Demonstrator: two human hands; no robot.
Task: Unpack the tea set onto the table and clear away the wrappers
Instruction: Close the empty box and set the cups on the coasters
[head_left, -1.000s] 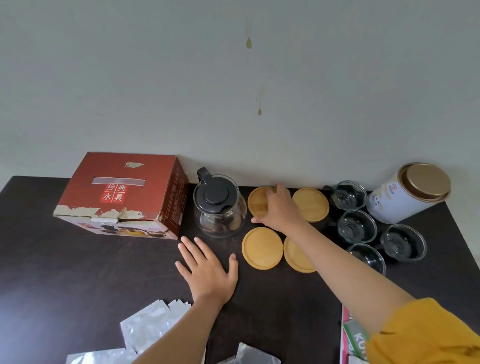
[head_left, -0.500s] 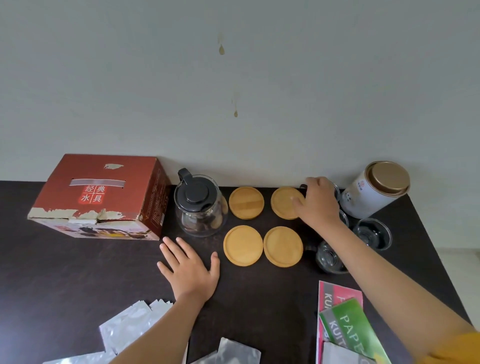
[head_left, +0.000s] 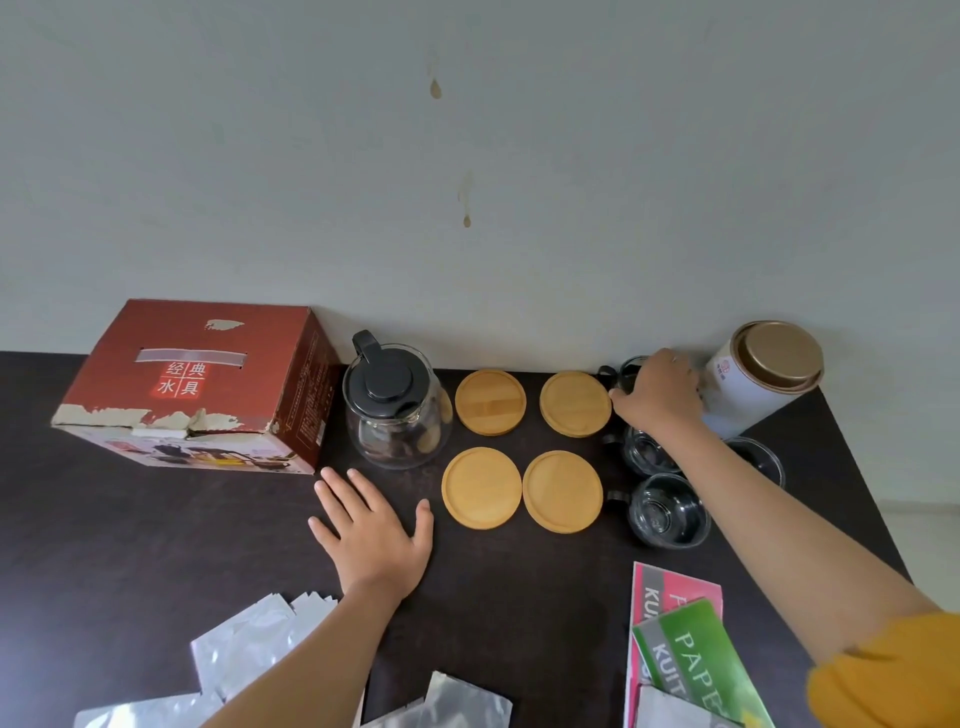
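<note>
A glass teapot (head_left: 397, 410) with a black lid stands near the wall beside the red cardboard box (head_left: 192, 384). Several round wooden coasters lie right of it, among them a back coaster (head_left: 575, 402) and a front coaster (head_left: 562, 491). Several glass cups stand at the right; the front cup (head_left: 667, 512) is plain to see. My right hand (head_left: 657, 397) is closed over the rim of the back glass cup (head_left: 626, 371) by the wall. My left hand (head_left: 371, 530) rests flat on the dark table (head_left: 104, 545), fingers spread, in front of the teapot. Silver wrappers (head_left: 249, 644) lie at the near edge.
A white tin with a gold lid (head_left: 763, 376) stands at the back right against the wall. Pink and green paper packets (head_left: 680, 639) lie at the near right. More silver wrappers (head_left: 457, 701) sit at the bottom edge. The table's right edge runs close behind the cups.
My right hand has moved from the back left coaster rightward across the coasters to the back glass cup. The left hand has stayed flat. The view has shifted to the right.
</note>
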